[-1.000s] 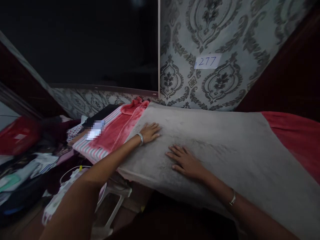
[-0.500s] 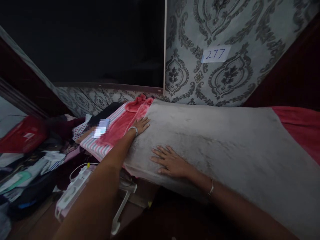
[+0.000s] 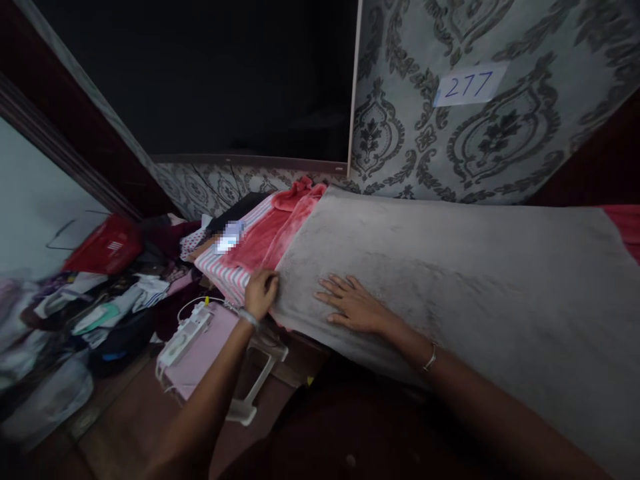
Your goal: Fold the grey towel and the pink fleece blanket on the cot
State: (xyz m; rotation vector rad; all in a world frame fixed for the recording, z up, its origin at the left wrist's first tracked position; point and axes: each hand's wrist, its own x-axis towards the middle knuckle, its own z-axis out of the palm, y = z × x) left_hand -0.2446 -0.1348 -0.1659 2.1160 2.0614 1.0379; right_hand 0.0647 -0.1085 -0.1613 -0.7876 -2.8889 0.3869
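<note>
A grey plush blanket (image 3: 400, 240) lies spread over the long surface before me, with faint dark streaks in its pile. At its near left corner my left hand (image 3: 261, 293) is closed, fingers curled on the edge of the cloth. My right hand (image 3: 355, 307) rests flat on the blanket with its fingers spread, to the right of the left hand. Beyond the blanket's left edge, part of a red plush cloth (image 3: 267, 233) shows, lying on a striped pad (image 3: 220, 270).
A blurred phone-like object (image 3: 229, 238) lies on the pad. Below stands a pink surface (image 3: 213, 340) with a white power strip (image 3: 185, 333) and a white bracket (image 3: 255, 393). Piled clothes (image 3: 120, 313) fill the left. A dark television (image 3: 240, 80) hangs on the patterned wall.
My left hand has drawn back from the blanket's left edge to its near corner and curled its fingers. The right hand stays flat on the blanket. The view has shifted left.
</note>
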